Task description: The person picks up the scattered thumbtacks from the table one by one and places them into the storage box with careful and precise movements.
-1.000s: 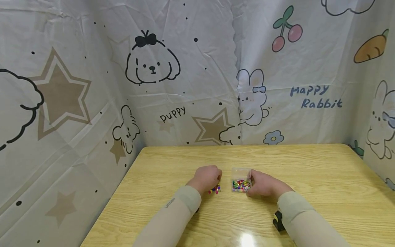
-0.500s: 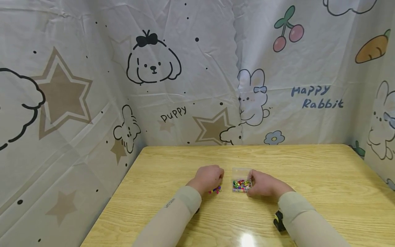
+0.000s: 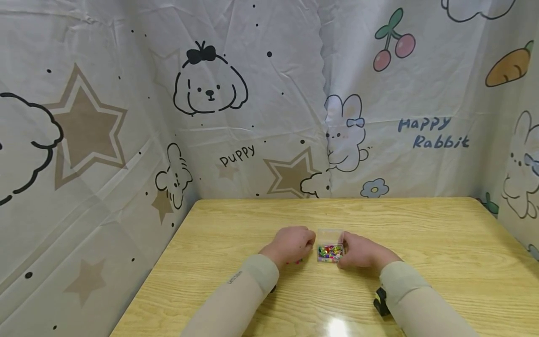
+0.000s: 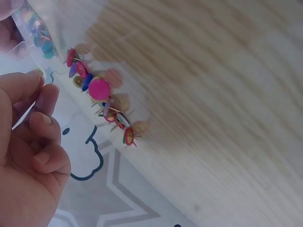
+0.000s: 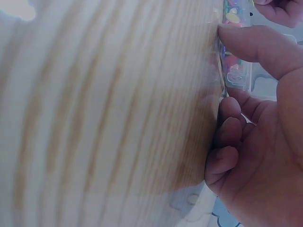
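Observation:
A small clear plastic box [image 3: 331, 253] of colourful thumbtacks stands on the table with its lid raised. My right hand [image 3: 360, 250] grips the box's right side, thumb at the near edge and fingers behind. Just left of the box is my left hand [image 3: 294, 243], its thumb and forefinger pinched together. A bit of gold shows at those fingertips in the right wrist view, apparently a thumbtack, mostly hidden. In the left wrist view, a loose pile of thumbtacks [image 4: 99, 89] in pink, blue, gold and red lies on the table beside my left hand.
The wooden table [image 3: 219, 234] reaches back to a printed curtain [image 3: 236, 93], which also hangs along the left and right. A black strap device [image 3: 381, 302] sits at my right wrist.
My left hand has moved right, from over the pile of thumbtacks to the box's left edge. The right hand stays on the box.

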{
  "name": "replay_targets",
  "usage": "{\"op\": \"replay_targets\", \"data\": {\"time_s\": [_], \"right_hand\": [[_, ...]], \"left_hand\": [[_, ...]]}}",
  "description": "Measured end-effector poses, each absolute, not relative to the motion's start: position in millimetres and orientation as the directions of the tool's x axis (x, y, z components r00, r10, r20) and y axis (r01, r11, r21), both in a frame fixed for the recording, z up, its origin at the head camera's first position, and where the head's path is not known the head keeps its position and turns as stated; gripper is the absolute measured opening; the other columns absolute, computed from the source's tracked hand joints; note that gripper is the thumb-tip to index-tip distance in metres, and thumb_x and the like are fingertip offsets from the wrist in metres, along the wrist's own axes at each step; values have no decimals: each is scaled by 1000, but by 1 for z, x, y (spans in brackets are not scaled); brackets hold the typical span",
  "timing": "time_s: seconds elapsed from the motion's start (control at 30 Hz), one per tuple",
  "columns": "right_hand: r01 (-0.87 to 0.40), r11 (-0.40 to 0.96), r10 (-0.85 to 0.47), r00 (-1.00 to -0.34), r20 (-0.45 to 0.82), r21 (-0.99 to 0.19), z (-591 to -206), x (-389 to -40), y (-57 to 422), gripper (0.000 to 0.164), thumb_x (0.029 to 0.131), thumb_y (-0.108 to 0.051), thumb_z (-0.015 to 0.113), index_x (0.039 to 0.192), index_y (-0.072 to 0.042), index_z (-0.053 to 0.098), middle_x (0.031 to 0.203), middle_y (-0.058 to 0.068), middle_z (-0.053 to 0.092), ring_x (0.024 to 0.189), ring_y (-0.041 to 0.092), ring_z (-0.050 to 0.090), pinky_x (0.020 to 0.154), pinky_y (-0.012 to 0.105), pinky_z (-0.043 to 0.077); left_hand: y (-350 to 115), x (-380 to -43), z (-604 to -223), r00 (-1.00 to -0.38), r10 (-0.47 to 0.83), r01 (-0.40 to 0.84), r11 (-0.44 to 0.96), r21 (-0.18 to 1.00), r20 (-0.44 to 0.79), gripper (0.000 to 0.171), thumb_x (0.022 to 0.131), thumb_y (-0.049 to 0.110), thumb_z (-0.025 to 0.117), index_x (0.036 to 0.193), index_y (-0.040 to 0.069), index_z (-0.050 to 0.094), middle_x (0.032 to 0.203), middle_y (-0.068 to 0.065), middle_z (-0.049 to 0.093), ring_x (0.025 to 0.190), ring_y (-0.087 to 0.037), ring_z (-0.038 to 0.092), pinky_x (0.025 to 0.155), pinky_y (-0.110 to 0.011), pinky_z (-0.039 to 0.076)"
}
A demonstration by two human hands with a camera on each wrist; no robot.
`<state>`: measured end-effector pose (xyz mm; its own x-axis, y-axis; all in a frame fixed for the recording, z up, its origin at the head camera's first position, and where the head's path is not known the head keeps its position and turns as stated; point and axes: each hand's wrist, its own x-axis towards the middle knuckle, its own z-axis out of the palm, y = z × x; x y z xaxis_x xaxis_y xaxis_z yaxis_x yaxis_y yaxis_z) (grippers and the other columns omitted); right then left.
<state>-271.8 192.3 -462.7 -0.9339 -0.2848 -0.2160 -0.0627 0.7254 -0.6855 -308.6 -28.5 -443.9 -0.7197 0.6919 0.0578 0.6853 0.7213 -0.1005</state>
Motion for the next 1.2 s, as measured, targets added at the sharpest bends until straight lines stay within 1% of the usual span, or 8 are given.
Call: {"op": "replay_targets", "data": {"time_s": [0.17,0.43,0.53,0.67,0.83,1.03,1.2], "right_hand": [[-71,727,-293,-932,-214,-683,-464,-272,193,47,67,-15,81,100,-11,48,94,2,57,80,18,49,77,39,42],[-86,733,-298,-932,-206,-674,-462,-271,193,45,67,-14,80,99,-11,48,94,3,56,80,19,48,75,39,41],[-97,741,-298,-934,-197,-664,-462,-271,193,45,67,-13,79,97,-10,47,92,4,54,78,20,47,71,38,39],[-99,747,-295,-936,-194,-657,-461,-270,193,44,66,-14,79,95,-9,46,90,5,53,77,21,46,68,38,38],[-91,750,-287,-937,-199,-655,-462,-271,193,45,66,-14,80,95,-9,46,91,5,53,77,21,47,69,38,39],[-83,749,-282,-938,-203,-657,-462,-271,192,45,66,-15,80,96,-10,47,92,5,54,78,21,48,70,39,40],[-82,755,-276,-940,-202,-651,-462,-271,193,45,65,-14,79,95,-10,46,92,5,53,79,21,47,70,39,39]], "left_hand": [[-23,-307,-443,-719,695,690,718,-91,32,11,95,23,57,84,27,59,72,13,52,62,-4,45,56,-24,43],[-16,-305,-446,-701,713,713,701,-7,29,14,94,19,56,83,26,58,73,14,56,62,-3,47,59,-24,44],[-13,-303,-445,-687,726,726,688,-7,31,14,95,20,56,83,27,57,73,15,55,61,-3,46,58,-23,43],[-9,-303,-445,-663,748,748,663,-37,29,15,95,20,57,81,27,56,71,15,53,59,-3,45,55,-22,41],[-6,-301,-443,-646,764,760,644,-82,13,20,94,20,58,76,26,52,68,13,50,58,-5,43,50,-22,37],[-5,-299,-440,-636,772,769,634,-88,6,21,93,19,58,74,26,52,67,13,50,57,-6,43,50,-22,37],[-4,-298,-439,-648,762,760,646,-78,-6,22,93,18,58,73,26,53,66,12,50,57,-6,43,50,-23,38]]}}
